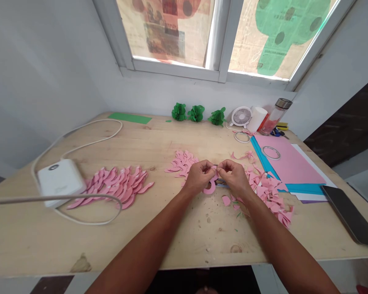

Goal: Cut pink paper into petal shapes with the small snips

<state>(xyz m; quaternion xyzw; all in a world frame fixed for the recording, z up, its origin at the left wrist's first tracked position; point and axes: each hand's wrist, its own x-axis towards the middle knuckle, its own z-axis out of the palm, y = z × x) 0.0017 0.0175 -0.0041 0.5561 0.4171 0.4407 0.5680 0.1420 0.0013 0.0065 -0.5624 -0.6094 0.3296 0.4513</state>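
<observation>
My left hand (200, 176) and my right hand (233, 176) meet above the middle of the wooden table, fingertips pinched close together. Between them is a curved pink paper piece (210, 187), gripped at its upper end with its rounded part hanging below. Partly hidden behind the fingers lies something dark and bluish that I cannot make out. A pile of small pink paper cutouts (181, 162) is just left of my left hand. Pink paper scraps (268, 190) spread beside and under my right forearm. Farther left, larger curved pink cutouts (119, 183) lie in overlapping rows.
A white power box (60, 179) with a looping cable stands at left. Green paper ornaments (196, 113), a small fan (241, 116) and a glass bottle (274, 117) line the back. Pink sheets (300, 163) and a dark phone (351, 214) lie at right.
</observation>
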